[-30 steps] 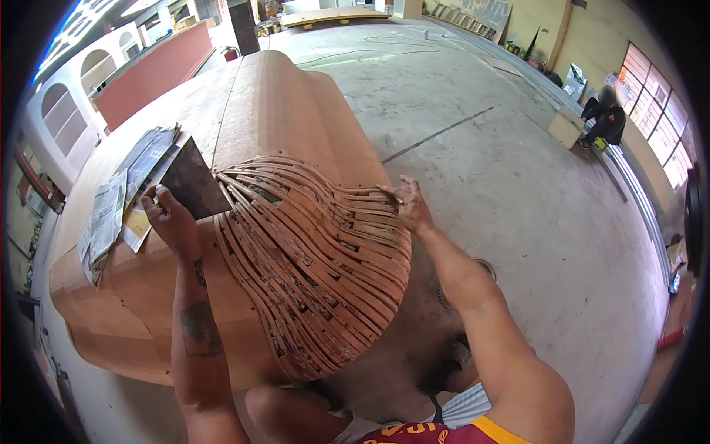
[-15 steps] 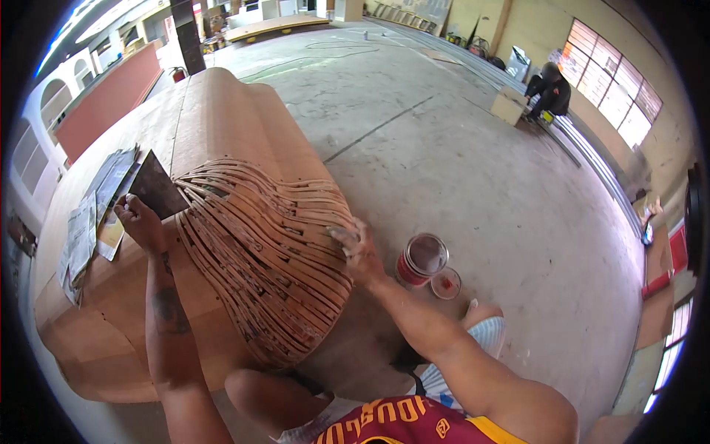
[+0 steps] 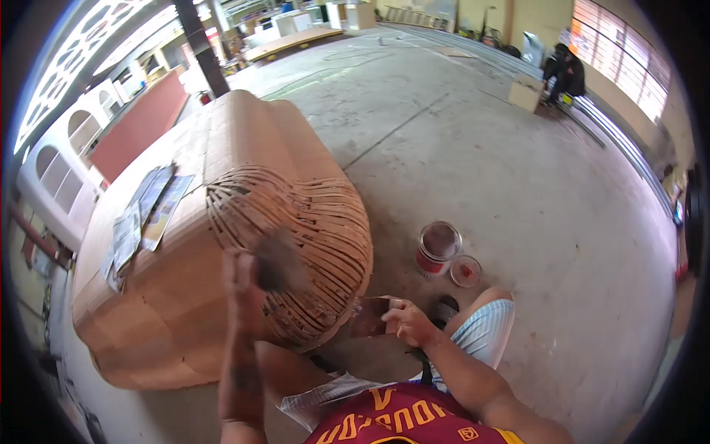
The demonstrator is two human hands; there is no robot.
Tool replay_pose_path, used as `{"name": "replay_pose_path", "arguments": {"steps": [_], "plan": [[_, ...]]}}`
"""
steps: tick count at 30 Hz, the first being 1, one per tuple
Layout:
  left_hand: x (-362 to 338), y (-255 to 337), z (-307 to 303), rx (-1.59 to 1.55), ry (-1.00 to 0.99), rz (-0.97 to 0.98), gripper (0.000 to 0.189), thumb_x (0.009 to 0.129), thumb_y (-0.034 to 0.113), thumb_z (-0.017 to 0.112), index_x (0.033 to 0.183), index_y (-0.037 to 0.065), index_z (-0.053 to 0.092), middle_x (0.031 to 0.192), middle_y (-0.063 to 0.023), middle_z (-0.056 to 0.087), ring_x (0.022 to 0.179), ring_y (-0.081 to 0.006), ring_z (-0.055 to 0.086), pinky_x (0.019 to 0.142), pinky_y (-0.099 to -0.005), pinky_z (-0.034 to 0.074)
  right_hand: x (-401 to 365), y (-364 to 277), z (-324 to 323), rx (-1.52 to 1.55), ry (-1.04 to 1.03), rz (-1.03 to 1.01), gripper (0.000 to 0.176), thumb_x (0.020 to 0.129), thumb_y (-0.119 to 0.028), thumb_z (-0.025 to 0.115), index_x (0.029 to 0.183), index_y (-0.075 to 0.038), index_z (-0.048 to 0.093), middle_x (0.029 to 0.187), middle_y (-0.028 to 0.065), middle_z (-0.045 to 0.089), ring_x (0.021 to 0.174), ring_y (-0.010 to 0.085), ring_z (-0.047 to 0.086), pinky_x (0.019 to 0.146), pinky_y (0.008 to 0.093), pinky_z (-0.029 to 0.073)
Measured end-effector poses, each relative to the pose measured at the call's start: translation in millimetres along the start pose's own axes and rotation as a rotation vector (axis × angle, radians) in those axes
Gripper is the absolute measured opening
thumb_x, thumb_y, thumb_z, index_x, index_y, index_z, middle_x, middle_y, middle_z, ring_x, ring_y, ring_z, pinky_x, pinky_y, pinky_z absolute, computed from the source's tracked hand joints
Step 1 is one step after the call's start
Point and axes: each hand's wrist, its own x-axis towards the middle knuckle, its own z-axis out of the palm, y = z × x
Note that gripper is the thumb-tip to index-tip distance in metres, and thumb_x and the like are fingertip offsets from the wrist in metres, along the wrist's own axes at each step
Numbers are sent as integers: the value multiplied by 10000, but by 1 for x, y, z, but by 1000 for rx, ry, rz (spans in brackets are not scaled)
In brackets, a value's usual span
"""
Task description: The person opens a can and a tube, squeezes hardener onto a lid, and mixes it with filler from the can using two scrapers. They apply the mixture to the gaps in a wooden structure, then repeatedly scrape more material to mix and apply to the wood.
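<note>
A large curved wooden form (image 3: 163, 314) stands on the left, with a fan of narrow wooden strips (image 3: 336, 222) and dark gaps on its near end. My left hand (image 3: 240, 281), smeared by motion, is closed on a dark flat plate (image 3: 285, 265) in front of the strips. Low beside the form's right edge, my right hand (image 3: 408, 323) has its fingers closed at the edge of a thin brownish flat piece (image 3: 372, 317). Folded newspaper (image 3: 151, 211) lies on top of the form.
An open red can (image 3: 436, 251) stands on the concrete floor right of the form, its lid (image 3: 465, 271) beside it. Farther off, a person (image 3: 564, 74) crouches by a box (image 3: 525, 92) and long metal lengths. A dark post (image 3: 201, 48) rises behind the form.
My left hand has swung right with the dark plate, from beside the newspaper to the strips. My right hand has left the strips' edge and dropped toward my knee. The view has shifted.
</note>
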Motion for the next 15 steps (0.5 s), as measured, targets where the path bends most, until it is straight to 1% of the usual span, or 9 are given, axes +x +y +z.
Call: {"name": "replay_pose_path", "arguments": {"steps": [2, 4, 5, 6, 8, 9, 10, 13, 15], "plan": [[-60, 14, 39, 445, -155, 25, 111, 1041, 152, 526, 1031, 53, 573, 909, 11, 488, 849, -100, 476, 773, -281, 429, -2, 1, -7, -354, -183, -264, 291, 925, -75, 547, 1167, 41, 659, 1293, 102, 638, 1341, 214, 508, 1095, 357, 415], [-102, 0, 58, 215, -170, -142, 72, 1047, 135, 527, 1055, 68, 555, 900, 29, 499, 829, -72, 470, 756, -247, 422, -4, -3, 16, -459, -123, -256, 161, 946, -104, 586, 1019, 7, 676, 1112, 68, 671, 1332, 201, 499, 1095, 346, 395], [-119, -4, 64, 153, -145, -206, 66, 1050, 132, 536, 1067, 69, 548, 903, 30, 505, 829, -64, 471, 746, -231, 417, -5, -6, 27, -511, -93, -250, 134, 956, -118, 605, 945, -10, 684, 1022, 51, 688, 1327, 195, 494, 1096, 341, 385], [-133, -8, 65, 86, -126, -270, 64, 1052, 130, 545, 1078, 71, 542, 906, 30, 511, 828, -56, 473, 737, -215, 412, -6, 4, 14, -681, -115, -342, 121, 952, -123, 620, 922, -22, 680, 958, 45, 679, 1251, 184, 545, 1043, 325, 424], [-156, -20, 56, -87, -132, -425, 82, 1055, 145, 559, 1084, 73, 532, 916, 34, 510, 833, -41, 474, 734, -204, 412, -8, 6, 4, -710, -94, -279, 111, 946, -127, 639, 893, -37, 676, 851, 22, 645, 1067, 151, 606, 911, 291, 471], [-164, -19, 54, -175, -134, -508, 93, 1057, 153, 566, 1087, 74, 527, 921, 37, 510, 835, -33, 474, 732, -199, 412, -10, 4, 5, -571, -55, -120, 109, 945, -125, 644, 886, -40, 676, 808, 6, 620, 958, 128, 615, 831, 272, 480], [-171, -16, 51, -219, -148, -495, 101, 1048, 156, 590, 1096, 83, 540, 961, 36, 547, 890, -23, 508, 778, -191, 435, -11, 5, 9, -429, -13, 40, 107, 943, -124, 648, 879, -43, 676, 765, -10, 596, 849, 106, 624, 751, 254, 489], [-180, 3, 36, -241, -246, -638, 209, 1063, 205, 572, 1216, 65, 550, 1080, 2, 617, 997, -44, 546, 879, -223, 462, -16, -13, 47, -466, 34, 48, 167, 936, -45, 652, 775, -33, 611, 688, 29, 598, 654, 102, 563, 627, 263, 461], [-180, 16, 36, -224, -343, -612, 319, 1075, 267, 543, 1298, 39, 544, 1170, -41, 633, 1076, -90, 552, 955, -263, 451, -10, -12, 40, -498, -103, -7, 85, 947, -75, 634, 895, -13, 661, 805, 16, 640, 692, 80, 566, 635, 252, 458]]}}
